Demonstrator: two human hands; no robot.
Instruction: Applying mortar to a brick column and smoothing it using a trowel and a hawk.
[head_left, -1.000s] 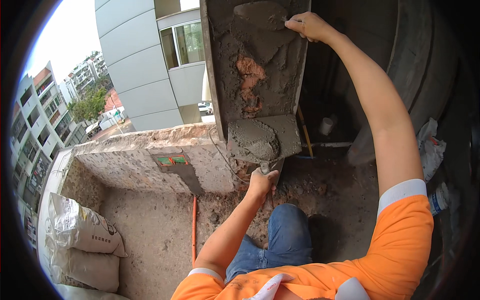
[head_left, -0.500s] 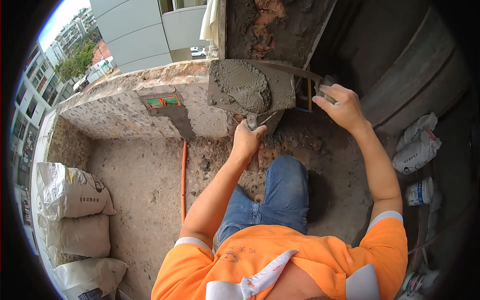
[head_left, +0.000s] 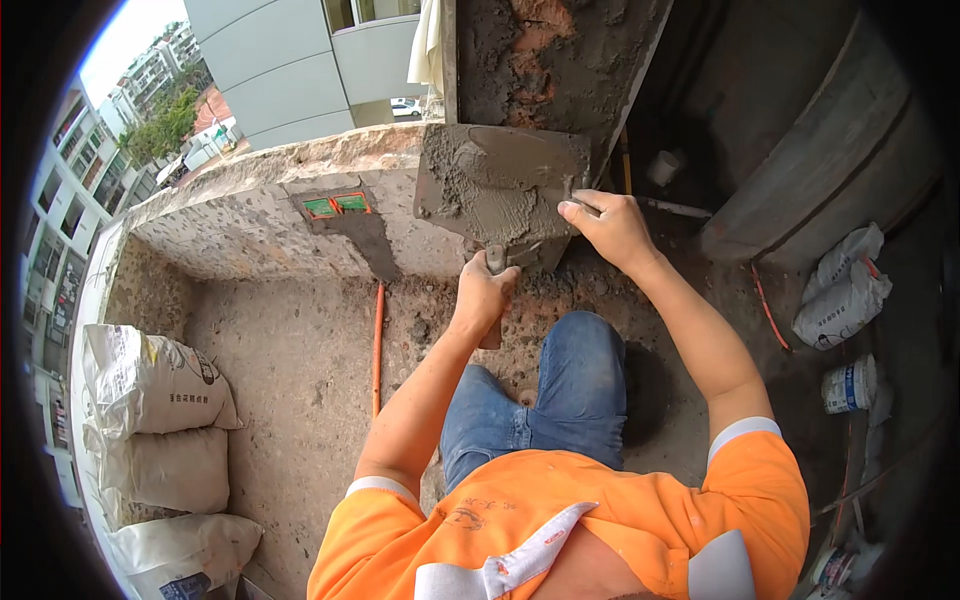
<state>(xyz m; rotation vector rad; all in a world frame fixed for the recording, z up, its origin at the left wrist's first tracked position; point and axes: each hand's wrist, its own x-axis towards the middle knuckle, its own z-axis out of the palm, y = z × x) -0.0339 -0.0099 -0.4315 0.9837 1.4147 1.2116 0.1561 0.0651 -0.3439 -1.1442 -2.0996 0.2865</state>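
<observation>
My left hand (head_left: 485, 290) grips the handle under a square mortar board (head_left: 500, 185) loaded with wet grey mortar, held level in front of me. At the board's right edge my right hand (head_left: 612, 228) is closed on a trowel (head_left: 572, 200), whose blade is mostly hidden against the mortar. Just beyond the board rises a rough plastered column (head_left: 560, 60) with a patch of bare red brick. I crouch in an orange shirt and blue jeans.
A low rough parapet wall (head_left: 250, 225) with a green and red inset runs to the left. An orange pipe (head_left: 378, 340) lies on the gritty floor. Stacked white sacks (head_left: 150, 390) sit at left. White bags (head_left: 840, 290) and a small tub (head_left: 848, 385) are at right.
My right hand has come down from high on the column to the board's right edge. The view has tilted downward and the board sits a little higher in front of me.
</observation>
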